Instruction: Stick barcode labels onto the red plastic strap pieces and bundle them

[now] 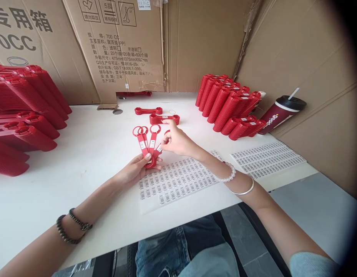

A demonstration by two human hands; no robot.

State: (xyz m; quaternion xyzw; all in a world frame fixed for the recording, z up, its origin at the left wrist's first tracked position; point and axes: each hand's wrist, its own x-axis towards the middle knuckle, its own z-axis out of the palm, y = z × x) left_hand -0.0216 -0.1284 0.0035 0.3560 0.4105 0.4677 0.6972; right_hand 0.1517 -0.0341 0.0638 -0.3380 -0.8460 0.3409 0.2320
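Several red plastic strips with ringed ends (152, 143) are fanned out in my left hand (138, 166), its thumb pressed over their lower rings. White barcode stickers show on the strips. At the rightmost strip, my right hand (178, 140) has thumb and forefinger closed at a barcode sticker (159, 147), another finger stretched out above; part of that strip is hidden behind the hand. Beneath both hands lies a sheet of barcode stickers (178, 179), with bare backing along its near left edge. Just beyond are a small labelled stack of red strips (156, 119) and an unlabelled one (148, 111).
Tall stacks of red strips stand at the left (37, 96), and labelled stacks (224, 102) at the back right. A dark red cup with a straw (282, 113) leans by the cardboard wall (319, 77). Another sticker sheet (267, 159) lies on the white table (103, 207) at right.
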